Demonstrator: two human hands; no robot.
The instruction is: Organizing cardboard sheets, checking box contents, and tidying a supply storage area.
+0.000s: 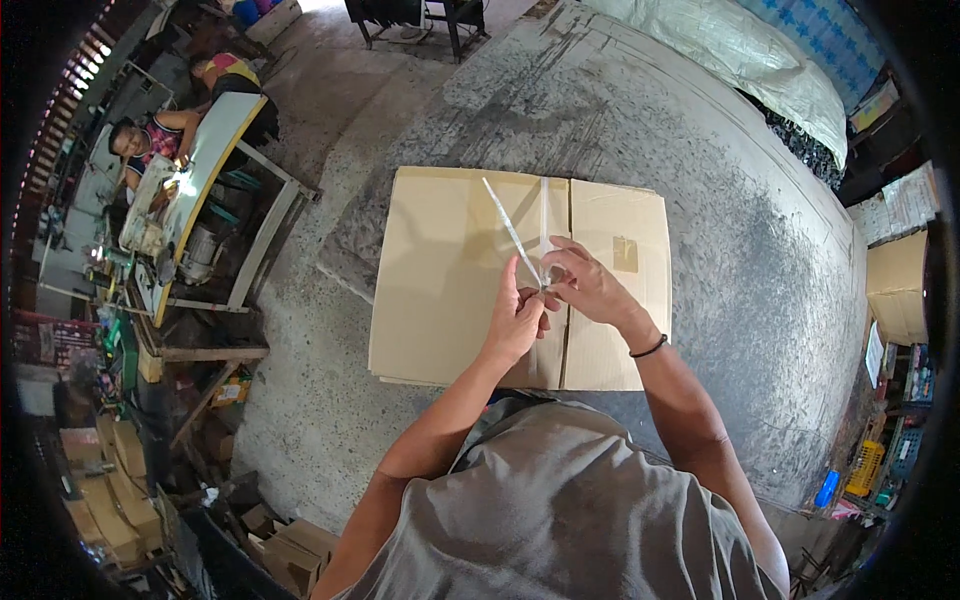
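A large closed cardboard box (450, 310) lies in front of me, with a dark seam between its flaps. Over its top, a little left of the seam, runs a pale flat band (544, 205). Above the box my left hand (518, 318) and my right hand (588, 285) meet, both with closed fingers. Between their fingertips is the lower end of a thin white strap (510, 228), whose free end sticks up to the far left. A small shiny piece shows at the fingertips, too small to make out. A dark band circles my right wrist.
Rough grey concrete floor (770, 330) surrounds the box. At the left, two people sit by a sewing table (225, 130) with a lit machine. White sheeting (740, 60) covers a pile at the far right. Shelves with a yellow basket (865, 468) stand at the right.
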